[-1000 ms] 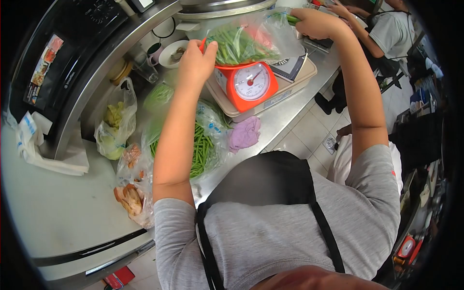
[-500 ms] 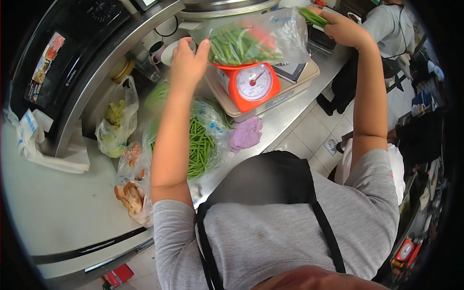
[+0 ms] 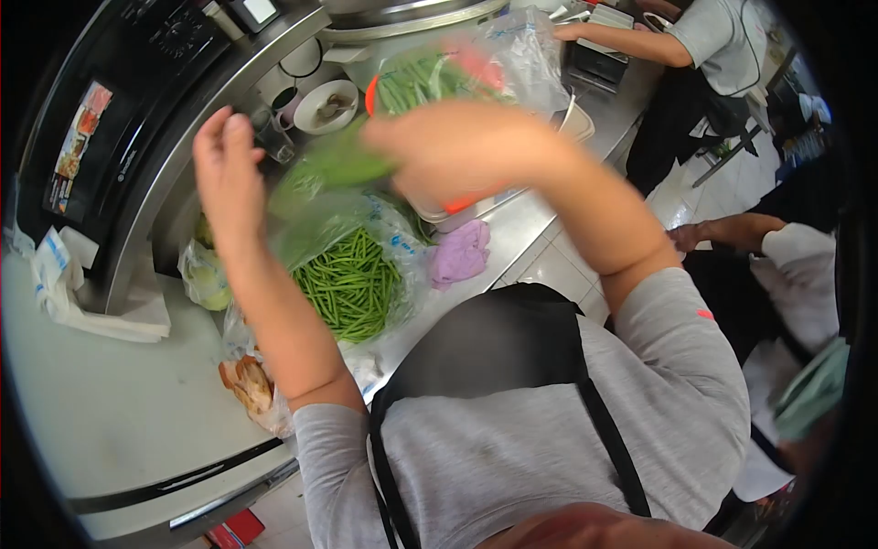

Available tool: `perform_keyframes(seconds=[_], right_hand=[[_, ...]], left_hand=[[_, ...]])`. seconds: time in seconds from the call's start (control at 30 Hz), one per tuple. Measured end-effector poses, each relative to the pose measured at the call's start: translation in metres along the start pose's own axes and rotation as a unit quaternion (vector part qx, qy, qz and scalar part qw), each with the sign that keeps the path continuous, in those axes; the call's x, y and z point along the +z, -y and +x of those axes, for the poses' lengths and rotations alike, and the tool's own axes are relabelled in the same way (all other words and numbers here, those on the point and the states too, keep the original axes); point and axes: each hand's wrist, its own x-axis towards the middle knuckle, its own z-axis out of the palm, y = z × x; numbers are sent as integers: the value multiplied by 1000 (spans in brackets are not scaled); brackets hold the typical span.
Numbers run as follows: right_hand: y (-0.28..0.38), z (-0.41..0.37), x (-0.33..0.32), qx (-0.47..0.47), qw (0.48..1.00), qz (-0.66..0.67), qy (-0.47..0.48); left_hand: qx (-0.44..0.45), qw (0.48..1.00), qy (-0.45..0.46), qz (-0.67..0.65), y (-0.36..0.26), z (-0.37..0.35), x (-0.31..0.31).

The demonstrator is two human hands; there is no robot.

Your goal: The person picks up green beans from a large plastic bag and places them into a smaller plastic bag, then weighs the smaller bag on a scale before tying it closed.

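Observation:
My right hand, blurred, is closed around green vegetables, which hang over a bag's left side. My left hand is raised at the left with its fingers apart from those vegetables. Below lies an open plastic bag of green beans. Behind my right hand, a clear bag of cut greens and something red rests on the orange scale, whose dial is hidden by my hand and forearm. A purple cloth lies beside the bean bag.
A white bowl and a glass stand behind the bean bag. Bags with leafy greens and a brownish food item lie left. A co-worker stands at the back right; another person's arm shows at the right.
My right hand has swung left and down with the greens, from the far side of the bag on the scale. My left hand has moved left, away from that bag. Another person has come into view.

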Motion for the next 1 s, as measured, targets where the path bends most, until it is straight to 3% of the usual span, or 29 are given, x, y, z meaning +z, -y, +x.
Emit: perform_keyframes(seconds=[0.03,0.1,0.2,0.23,0.27,0.37,0.43,0.53,0.63,0.7,0.77,0.83,0.9,1.0], right_hand=[[5,23,23,-59,997,-33,31],[25,45,40,-58,993,-38,97],[-2,43,36,-125,978,-29,-163],[-15,35,21,-110,965,38,-234],[-19,17,2,-7,942,45,-334],[-101,-4,-20,87,830,65,-546],[-168,-7,-7,261,806,90,-523],[-165,-1,8,197,886,224,-356],[-115,22,-15,134,890,95,-425],[-88,51,-19,97,862,186,-462],[-57,72,-32,-146,812,-56,-562],[0,61,-44,-186,890,84,-409],[49,41,-48,-163,926,89,-330],[57,45,-26,-280,921,77,-259]], left_hand=[[-1,1000,-9,-6,-4,-3,-8],[-11,1000,-27,12,-14,-14,-24],[-5,998,-43,36,-6,-30,-50],[-9,998,-49,49,0,-37,-59],[-21,997,-45,56,11,-43,-71],[-68,995,-38,55,45,-62,-94],[-109,993,-26,25,58,-75,-100],[-146,989,4,15,71,-82,-92],[-115,992,41,-15,71,-83,-81],[-70,995,65,-30,70,-84,-75],[-47,995,67,-51,56,-87,-71],[-11,997,62,-56,51,-88,-73],[13,993,63,-96,40,-89,-78],[76,992,75,-63,20,-91,-81]])
